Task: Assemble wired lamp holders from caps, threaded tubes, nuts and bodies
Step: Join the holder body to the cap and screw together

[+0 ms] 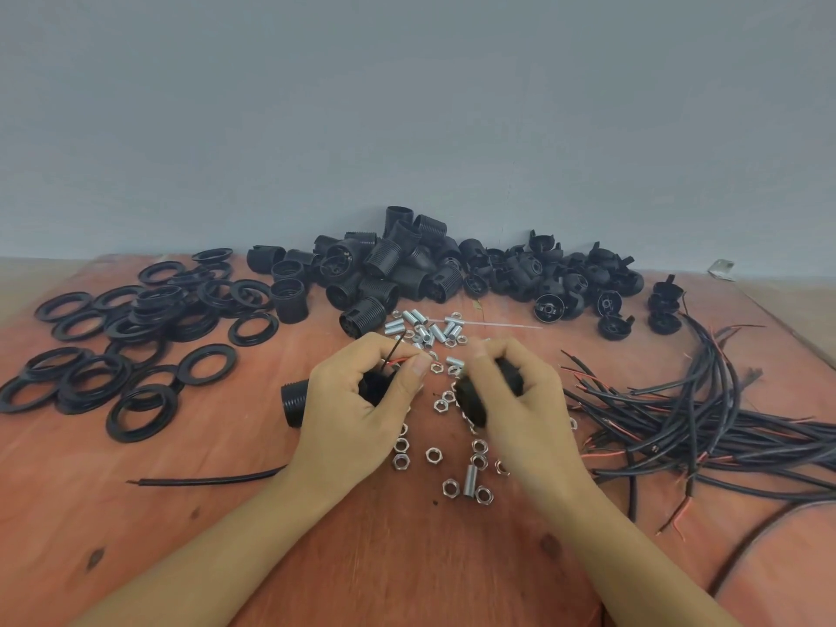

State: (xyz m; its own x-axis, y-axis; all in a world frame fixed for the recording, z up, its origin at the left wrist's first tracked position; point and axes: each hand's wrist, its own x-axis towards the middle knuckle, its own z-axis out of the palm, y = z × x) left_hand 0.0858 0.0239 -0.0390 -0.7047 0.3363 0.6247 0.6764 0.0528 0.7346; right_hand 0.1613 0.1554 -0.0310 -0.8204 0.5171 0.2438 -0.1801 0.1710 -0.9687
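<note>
My left hand point(362, 400) grips a black threaded lamp holder body point(292, 402) that sticks out to the left, and its fingertips pinch red and black wire ends point(398, 357). My right hand point(520, 400) is curled round a black cap point(470, 400), slightly blurred. Between and below the hands lie several silver nuts point(434, 454) and a threaded tube point(468, 481) on the reddish table point(316, 558). More threaded tubes point(425, 330) lie just beyond my hands.
Black rings point(135, 346) are spread at the left. A heap of black bodies point(384, 269) and caps point(565, 278) lines the wall. A bundle of black and red wires point(705, 423) lies at the right; a single wire point(208, 480) lies at the left.
</note>
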